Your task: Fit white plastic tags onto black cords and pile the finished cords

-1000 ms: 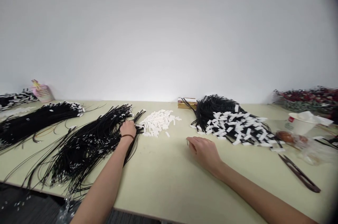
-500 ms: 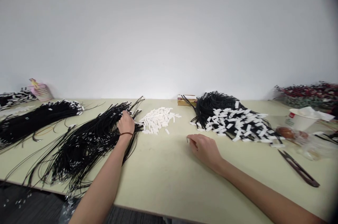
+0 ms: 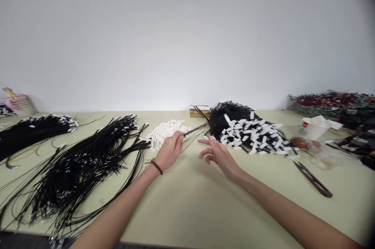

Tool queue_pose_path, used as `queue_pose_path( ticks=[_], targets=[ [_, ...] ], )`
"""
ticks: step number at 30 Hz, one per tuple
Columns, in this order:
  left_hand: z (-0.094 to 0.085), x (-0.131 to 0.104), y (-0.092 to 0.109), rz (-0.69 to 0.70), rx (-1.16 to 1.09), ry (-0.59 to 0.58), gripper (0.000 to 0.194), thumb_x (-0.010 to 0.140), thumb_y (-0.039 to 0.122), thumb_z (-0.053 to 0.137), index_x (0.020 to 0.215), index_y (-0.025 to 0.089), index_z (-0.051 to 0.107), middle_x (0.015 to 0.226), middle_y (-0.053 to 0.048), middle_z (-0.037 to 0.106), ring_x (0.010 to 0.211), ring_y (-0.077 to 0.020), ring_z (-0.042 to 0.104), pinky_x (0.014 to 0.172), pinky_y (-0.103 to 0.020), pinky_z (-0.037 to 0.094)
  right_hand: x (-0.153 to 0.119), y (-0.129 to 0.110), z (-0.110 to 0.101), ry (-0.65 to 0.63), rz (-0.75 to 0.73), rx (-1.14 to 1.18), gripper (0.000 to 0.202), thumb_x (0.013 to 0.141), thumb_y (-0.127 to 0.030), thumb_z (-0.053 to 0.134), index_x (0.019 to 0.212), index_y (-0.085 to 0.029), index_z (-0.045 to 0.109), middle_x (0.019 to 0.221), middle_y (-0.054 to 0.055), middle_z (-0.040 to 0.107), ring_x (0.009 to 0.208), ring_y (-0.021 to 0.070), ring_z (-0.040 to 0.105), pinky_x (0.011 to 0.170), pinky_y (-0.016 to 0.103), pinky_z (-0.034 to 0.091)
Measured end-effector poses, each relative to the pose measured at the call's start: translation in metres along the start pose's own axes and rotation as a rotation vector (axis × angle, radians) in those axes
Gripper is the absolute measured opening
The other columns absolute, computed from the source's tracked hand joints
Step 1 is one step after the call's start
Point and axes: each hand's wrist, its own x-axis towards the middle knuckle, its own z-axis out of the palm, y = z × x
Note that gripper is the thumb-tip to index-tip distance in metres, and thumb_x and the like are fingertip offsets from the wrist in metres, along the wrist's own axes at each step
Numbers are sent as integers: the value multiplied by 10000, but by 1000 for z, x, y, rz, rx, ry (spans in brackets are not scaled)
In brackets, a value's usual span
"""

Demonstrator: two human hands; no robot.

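Observation:
My left hand (image 3: pixel 170 150) is closed on a thin black cable (image 3: pixel 195 129), whose blurred end points up to the right. Behind that hand lies a pile of small white pieces (image 3: pixel 164 131). My right hand (image 3: pixel 218 156) is held to the right with its fingers apart and nothing clearly in them. Just beyond it rests a heap of black cables with white pieces (image 3: pixel 254 135) on their ends. A large bundle of loose black cables (image 3: pixel 88 163) spreads over the table left of my left hand.
Dark snips (image 3: pixel 313 179) lie at the right, near a white paper cup (image 3: pixel 313 128) and a clear plastic bag (image 3: pixel 325 157). A small gold box (image 3: pixel 199 112) stands by the wall. Another black bundle (image 3: pixel 35 131) and a pink container (image 3: pixel 20 104) are at the far left.
My left hand has moved right from the loose bundle and now has a cable in it. My right hand has spread its fingers. The view has shifted to the right.

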Motion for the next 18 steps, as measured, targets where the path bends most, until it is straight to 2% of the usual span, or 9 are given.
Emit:
queue_pose_path(
  ticks=[2,4,5,8,10,11,14,18],
  targets=[
    [10,-6,7,-58,-233,-311,311,861,399,320,796,168,518,569,24,507,446,-87,434,501,-227,352,2,-4,-3,74,40,82,459,742,-589,485,910,-166,546,1029,94,591,580,110,577,435,212,362],
    [20,-11,10,-212,-516,-564,331,847,452,332,902,170,494,622,23,530,378,-65,404,426,-220,332,5,-5,-9,141,75,98,437,695,-561,566,856,-154,558,872,68,635,503,78,526,424,200,323],
    [24,-13,10,-280,-647,-669,343,835,469,355,957,173,477,639,16,543,394,-77,450,421,-223,347,6,-6,-12,170,93,95,426,673,-536,604,848,-149,566,802,54,642,473,65,493,423,197,313],
    [27,-17,9,-352,-922,-947,383,785,468,481,1013,160,497,771,-54,624,586,-134,596,558,-275,448,10,-4,-20,208,145,113,375,632,-458,673,812,-140,588,669,14,624,445,48,436,437,195,318],
    [22,-16,8,-371,-1010,-1042,371,756,429,553,999,148,549,877,-92,647,757,-170,625,710,-321,465,12,-3,-24,192,169,160,328,645,-424,674,787,-140,594,618,-9,593,447,41,418,449,188,327],
    [18,-14,7,-374,-1013,-1046,348,752,403,572,976,136,575,904,-104,652,813,-179,622,758,-326,456,13,-2,-26,183,185,182,307,656,-411,668,780,-140,596,591,-22,572,440,34,399,448,181,324],
    [7,-7,1,-382,-995,-898,360,781,414,526,953,107,601,907,-140,653,820,-207,626,716,-330,469,13,0,-26,103,257,179,278,688,-395,647,775,-134,599,522,-48,508,415,21,342,417,162,276],
    [8,-2,-11,-532,-979,-447,366,773,430,530,947,110,563,845,-129,660,701,-177,633,694,-336,475,6,-2,-17,-196,353,0,338,720,-450,606,815,-126,611,480,-53,471,403,24,306,388,169,180]
  ],
)
